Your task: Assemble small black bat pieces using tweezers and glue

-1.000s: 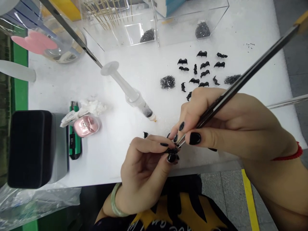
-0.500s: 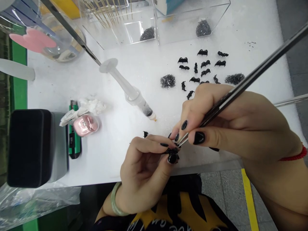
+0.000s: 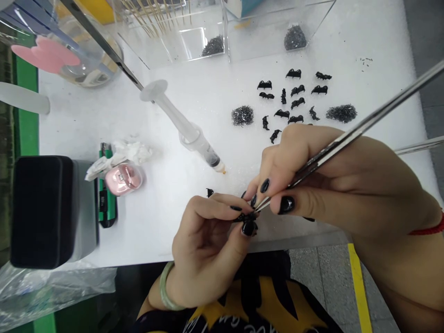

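My left hand (image 3: 204, 249) pinches a small black bat-shaped piece (image 3: 247, 217) between thumb and forefinger, just above the white table's front edge. My right hand (image 3: 333, 180) grips long metal tweezers (image 3: 347, 138), whose tips touch that piece. Several more black bat-shaped pieces (image 3: 291, 97) lie on the table beyond my right hand, and one lone piece (image 3: 209, 192) sits just left of my fingers. Small heaps of dark glittery bits (image 3: 242, 115) lie beside them.
A clear syringe (image 3: 187, 132) lies diagonally mid-table. A pink case (image 3: 121, 179), green lighter (image 3: 104, 203) and crumpled tissue (image 3: 133, 151) sit at left beside a black box (image 3: 41, 210). Clear acrylic boxes (image 3: 277, 32) and a glass bowl (image 3: 79, 64) stand at the back.
The tweezers' far end has tilted slightly downward in view and my right hand shifted a little; my left hand keeps the same pinch.
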{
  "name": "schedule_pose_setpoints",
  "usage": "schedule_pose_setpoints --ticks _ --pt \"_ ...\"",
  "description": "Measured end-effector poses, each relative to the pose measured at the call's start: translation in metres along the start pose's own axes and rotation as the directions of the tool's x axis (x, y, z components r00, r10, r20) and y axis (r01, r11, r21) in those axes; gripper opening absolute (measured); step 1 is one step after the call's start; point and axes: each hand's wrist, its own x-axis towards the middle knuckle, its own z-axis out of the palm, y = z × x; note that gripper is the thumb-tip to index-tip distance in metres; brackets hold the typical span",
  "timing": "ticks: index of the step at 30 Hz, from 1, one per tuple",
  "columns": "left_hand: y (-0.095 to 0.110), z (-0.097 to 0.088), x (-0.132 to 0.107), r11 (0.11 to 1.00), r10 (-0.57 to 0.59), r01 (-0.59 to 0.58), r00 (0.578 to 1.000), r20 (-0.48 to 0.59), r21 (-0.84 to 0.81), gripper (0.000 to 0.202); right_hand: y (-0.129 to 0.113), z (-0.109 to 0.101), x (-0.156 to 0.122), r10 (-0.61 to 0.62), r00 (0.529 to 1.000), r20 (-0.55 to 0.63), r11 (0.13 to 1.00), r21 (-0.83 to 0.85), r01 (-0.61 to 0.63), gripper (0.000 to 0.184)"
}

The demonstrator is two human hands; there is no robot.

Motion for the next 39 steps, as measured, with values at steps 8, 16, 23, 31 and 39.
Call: schedule_pose_setpoints --ticks 8,16,23,31,39 --pt "0.0006 0.0009 0.0014 1.000 0.006 -0.006 1.000 0.002 -0.018 0.029 -0.0001 -0.0023 -0.0016 -0.016 1.000 0.024 0.999 -0.033 0.017 0.012" --pt "-0.0002 0.0007 0.0005 0.999 0.006 -0.005 1.000 0.006 -0.038 0.033 -0.0016 -0.0022 0.0005 -0.003 0.999 0.036 0.996 -0.092 0.006 0.012" --pt "-0.0024 0.0004 0.0000 0.998 0.023 -0.022 1.000 0.012 -0.059 0.037 -0.0011 -0.0042 -0.0001 -0.088 0.993 0.078 0.975 -0.196 0.102 0.012" --pt "-0.0035 -0.0007 -0.0004 0.996 0.031 -0.028 0.999 0.032 -0.082 0.044 -0.0019 -0.0016 -0.0009 -0.048 0.998 0.030 0.989 -0.137 0.052 0.012" --pt "-0.0055 -0.0013 -0.0015 0.996 0.045 -0.042 0.998 0.037 -0.078 0.046 -0.0036 -0.0026 0.0000 -0.022 1.000 0.016 0.990 -0.139 0.024 0.012"
